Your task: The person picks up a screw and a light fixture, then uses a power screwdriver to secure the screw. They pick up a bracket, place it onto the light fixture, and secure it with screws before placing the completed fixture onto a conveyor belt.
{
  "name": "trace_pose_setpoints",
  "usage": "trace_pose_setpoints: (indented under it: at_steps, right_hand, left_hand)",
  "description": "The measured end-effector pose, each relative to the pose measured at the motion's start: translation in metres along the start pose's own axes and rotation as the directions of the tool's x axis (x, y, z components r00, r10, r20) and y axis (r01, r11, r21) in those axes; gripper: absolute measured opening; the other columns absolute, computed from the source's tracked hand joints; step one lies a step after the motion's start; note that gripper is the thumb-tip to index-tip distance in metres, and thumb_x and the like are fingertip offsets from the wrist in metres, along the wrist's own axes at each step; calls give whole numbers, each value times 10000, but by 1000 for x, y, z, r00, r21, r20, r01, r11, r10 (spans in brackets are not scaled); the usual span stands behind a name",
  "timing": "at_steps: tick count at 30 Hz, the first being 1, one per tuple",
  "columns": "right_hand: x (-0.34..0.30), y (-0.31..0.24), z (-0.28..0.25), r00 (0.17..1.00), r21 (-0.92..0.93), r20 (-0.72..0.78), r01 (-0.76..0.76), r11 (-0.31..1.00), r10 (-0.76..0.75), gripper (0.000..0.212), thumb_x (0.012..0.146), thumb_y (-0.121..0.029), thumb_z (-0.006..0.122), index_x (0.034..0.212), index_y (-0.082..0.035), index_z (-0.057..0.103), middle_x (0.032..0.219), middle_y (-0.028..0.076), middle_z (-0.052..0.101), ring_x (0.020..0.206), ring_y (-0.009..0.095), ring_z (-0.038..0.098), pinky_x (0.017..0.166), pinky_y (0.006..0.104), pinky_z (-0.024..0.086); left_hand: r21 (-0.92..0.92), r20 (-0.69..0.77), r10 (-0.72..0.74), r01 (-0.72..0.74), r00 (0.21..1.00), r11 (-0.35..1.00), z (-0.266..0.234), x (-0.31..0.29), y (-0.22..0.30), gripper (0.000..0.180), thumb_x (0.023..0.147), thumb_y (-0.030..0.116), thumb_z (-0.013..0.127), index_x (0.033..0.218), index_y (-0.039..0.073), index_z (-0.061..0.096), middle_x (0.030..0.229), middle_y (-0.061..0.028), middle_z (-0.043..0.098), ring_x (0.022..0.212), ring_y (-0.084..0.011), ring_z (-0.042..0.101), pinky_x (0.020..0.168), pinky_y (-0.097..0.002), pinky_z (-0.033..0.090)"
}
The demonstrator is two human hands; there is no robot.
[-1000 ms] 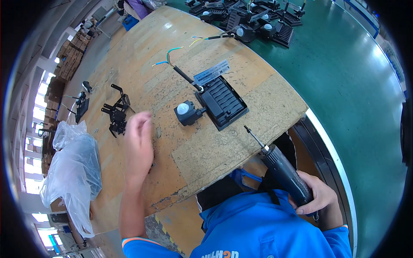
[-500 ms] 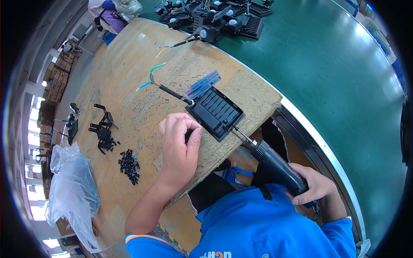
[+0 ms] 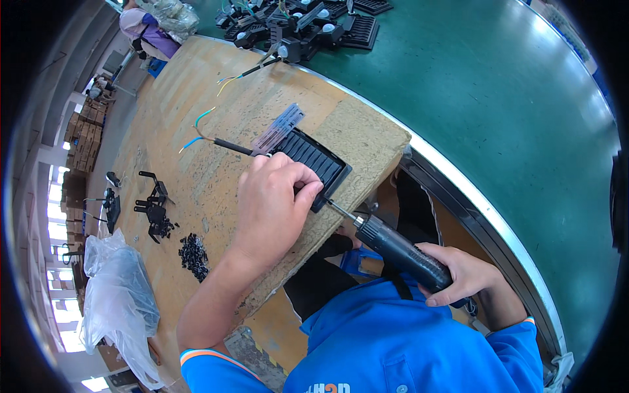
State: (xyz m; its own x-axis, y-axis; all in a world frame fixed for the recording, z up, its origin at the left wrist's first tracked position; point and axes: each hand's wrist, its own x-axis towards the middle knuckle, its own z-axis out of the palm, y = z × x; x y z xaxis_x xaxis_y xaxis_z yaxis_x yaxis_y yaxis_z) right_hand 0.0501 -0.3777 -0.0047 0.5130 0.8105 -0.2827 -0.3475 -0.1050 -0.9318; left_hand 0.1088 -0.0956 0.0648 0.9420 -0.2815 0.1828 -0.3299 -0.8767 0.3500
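Note:
A black finned floodlight housing lies on the wooden worktable close to its front edge, with a cable of bared coloured wires at its far-left end. My left hand lies over the near-left side of the housing, thumb and forefinger pinched together at its near corner. Whatever is between those fingertips is too small to make out. My right hand is wrapped round a black electric screwdriver. Its bit points at the housing's near corner, right by my left fingertips. A translucent printed label strip sticks out beside the cable.
A pile of small black screws and several black brackets lie on the worktable to the left. Beyond them is a clear plastic bag. Many finished-looking lights are heaped on the green conveyor surface. Another person is far left.
My left hand has moved forward and right onto the housing, its pinch now at the near corner. The screwdriver tip stays at that corner. The whole view has shifted slightly.

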Motion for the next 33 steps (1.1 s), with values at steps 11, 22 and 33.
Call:
trace_pose_setpoints:
  at_steps: [11, 22, 33]
  right_hand:
    - [-6, 8, -3, 999, -93, -25, 43, 995, -45, 764, 662, -190, 766, 1291, -16, 369, 841, 70, 593, 730, 139, 583, 675, 272, 475]
    - [6, -2, -6, 1000, -116, -24, 12, 993, -15, 780, 686, -213, 742, 1329, -22, 342, 983, 115, 581, 868, 181, 572, 792, 301, 458]
    - [35, 42, -25, 985, 115, 122, 110, 987, -124, 787, 642, -117, 761, 1319, -23, 371, 791, 26, 564, 720, 91, 563, 661, 244, 465]
  left_hand:
    - [-40, 73, -66, 69, 995, 997, -5, 4, 4, 67, 761, 95, 643, 753, 31, 625, 739, -58, 559, 772, -208, 487, 708, -316, 389]
    - [-57, 90, -55, 60, 994, 997, -4, 5, 4, 62, 757, 78, 641, 739, 26, 613, 721, -51, 560, 746, -196, 482, 703, -312, 386]
    - [-180, 74, -129, 140, 989, 974, -4, 3, -1, 67, 746, 70, 654, 723, 15, 625, 692, -47, 552, 743, -175, 476, 708, -297, 376]
